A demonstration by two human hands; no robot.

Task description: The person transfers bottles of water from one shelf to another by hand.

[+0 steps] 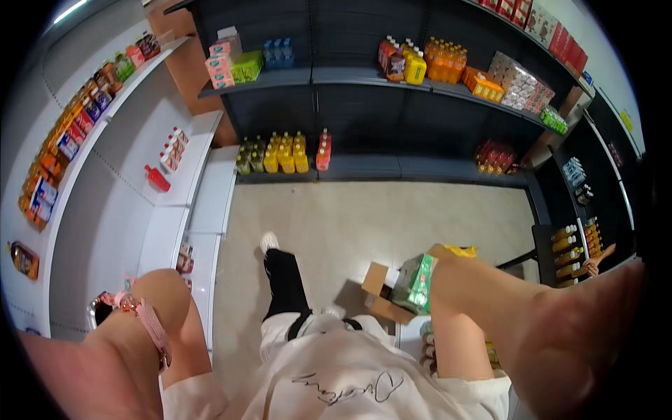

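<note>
Both of my arms are bent up toward the camera. My left hand [66, 371] blurs into the lower left edge, its fingers out of sight; a watch [101, 308] and a pink strap [150, 325] circle that wrist. At the right edge my right hand [595, 343] is close and blurred, with its fingers hidden. Whether either hand holds anything cannot be seen. An open cardboard box [381, 287] with a green-and-white side [418, 283] stands beyond my right arm, partly covered by it.
White shelves [199, 140] with bottles line the left. Dark shelves [364, 168] ahead carry yellow bottles [285, 154], orange bottles [446, 63] and packs. Another person's hand [595, 264] is near bottles [565, 245] at right. Something yellow [462, 250] lies behind the box.
</note>
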